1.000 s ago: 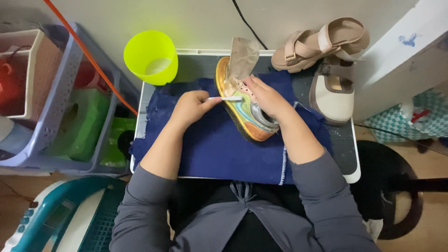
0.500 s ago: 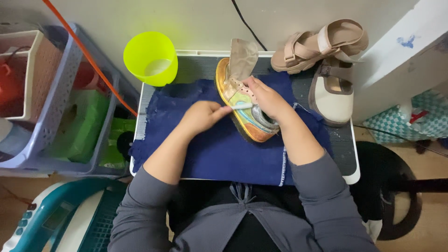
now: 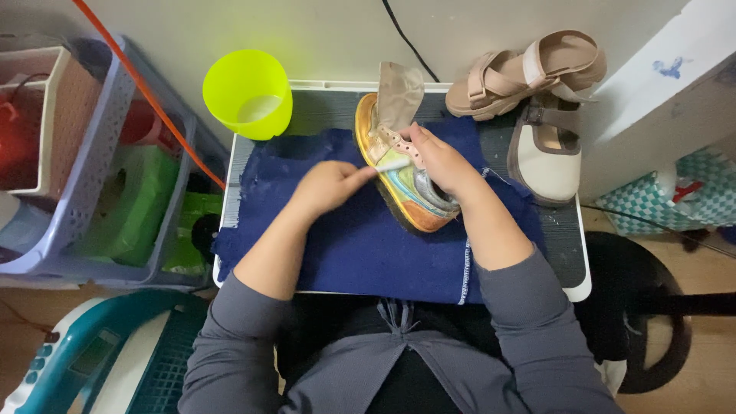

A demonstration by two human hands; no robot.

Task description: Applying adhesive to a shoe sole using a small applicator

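Both hands (image 3: 383, 172) on multicolour sneaker (image 3: 406, 180)

A small grey tray table (image 3: 322, 103) is largely covered by a dark blue cloth (image 3: 360, 245), the landmark here. On the cloth's far half a multicoloured shoe (image 3: 406, 184) lies, with the left hand (image 3: 326, 188) and right hand (image 3: 445, 157) meeting on it. The cloth's near half is bare, open room. Beyond its far left corner stands a lime cup (image 3: 247, 92). Right of it, a tan sandal (image 3: 529, 73) and cream shoe (image 3: 546, 153) crowd the edge. Left of it, plastic baskets (image 3: 84, 192) press close.
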